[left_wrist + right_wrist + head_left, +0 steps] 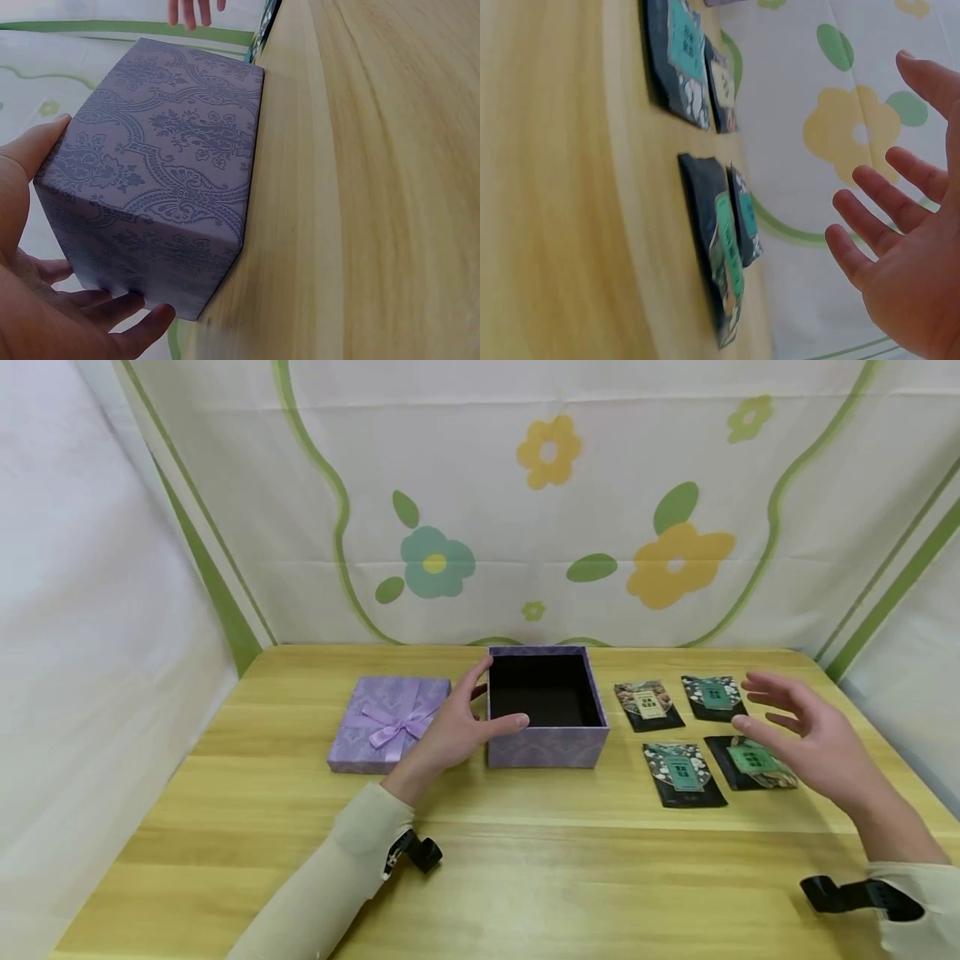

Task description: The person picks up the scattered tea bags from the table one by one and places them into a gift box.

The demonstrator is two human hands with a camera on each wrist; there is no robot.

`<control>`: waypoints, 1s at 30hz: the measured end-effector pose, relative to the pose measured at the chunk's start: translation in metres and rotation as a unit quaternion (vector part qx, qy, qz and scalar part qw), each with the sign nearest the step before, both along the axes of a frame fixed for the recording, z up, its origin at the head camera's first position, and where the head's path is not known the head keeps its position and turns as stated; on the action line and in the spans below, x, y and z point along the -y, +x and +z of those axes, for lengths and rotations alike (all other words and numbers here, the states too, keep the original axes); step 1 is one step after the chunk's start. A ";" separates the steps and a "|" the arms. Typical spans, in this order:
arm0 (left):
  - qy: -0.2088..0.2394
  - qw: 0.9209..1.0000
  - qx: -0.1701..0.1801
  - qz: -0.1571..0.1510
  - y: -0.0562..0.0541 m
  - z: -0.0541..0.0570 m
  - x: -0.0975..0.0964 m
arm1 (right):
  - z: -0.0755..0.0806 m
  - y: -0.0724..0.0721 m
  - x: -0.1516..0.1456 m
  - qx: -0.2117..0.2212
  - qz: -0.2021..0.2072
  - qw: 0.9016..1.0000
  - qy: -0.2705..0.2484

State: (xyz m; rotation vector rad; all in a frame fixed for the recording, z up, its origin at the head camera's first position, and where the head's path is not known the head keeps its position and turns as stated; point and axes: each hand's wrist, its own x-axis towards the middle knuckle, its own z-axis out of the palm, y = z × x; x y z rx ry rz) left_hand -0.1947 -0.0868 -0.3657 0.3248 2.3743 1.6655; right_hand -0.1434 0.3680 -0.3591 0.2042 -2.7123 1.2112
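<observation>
A lidless purple box point(547, 749) with a damask pattern and a black inside stands at the middle back of the table. My left hand point(459, 720) rests against its left side, fingers spread along the wall and thumb at the front rim. The left wrist view shows those fingertips point(154, 319) on the box's side. My right hand point(821, 739) hovers with parted fingers above the right-hand packets, holding nothing. Below it lies a black packet with a green label point(752, 763). Beside that are two teal-labelled packets point(684, 775) and a cream-labelled one point(649, 705).
The purple lid point(390, 724) with a lilac ribbon bow lies left of the box, partly behind my left hand. A white curtain point(480, 485) with flowers hangs at the table's back edge, and white cloth point(97, 652) borders the left side. The tabletop point(525, 877) is wood-grained.
</observation>
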 end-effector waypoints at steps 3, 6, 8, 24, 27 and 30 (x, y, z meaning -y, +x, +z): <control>0.001 1.000 -0.002 0.005 0.001 0.000 0.002 | -0.004 0.001 -0.005 -0.001 0.020 1.000 -0.006; 0.003 1.000 -0.003 0.007 0.001 -0.001 0.003 | -0.010 0.002 -0.011 0.004 0.034 0.999 -0.011; 0.002 1.000 -0.005 0.006 0.001 -0.001 0.003 | -0.015 0.003 -0.017 0.011 0.038 0.999 -0.009; -0.002 1.000 -0.004 0.000 0.000 0.000 -0.001 | -0.044 0.007 -0.059 0.078 0.066 0.995 0.017; -0.003 1.000 -0.005 0.000 -0.001 0.000 -0.001 | -0.045 0.006 -0.061 0.095 0.066 0.993 0.025; -0.004 1.000 -0.005 0.000 0.000 -0.001 0.000 | -0.046 0.006 -0.061 0.101 0.078 0.991 0.033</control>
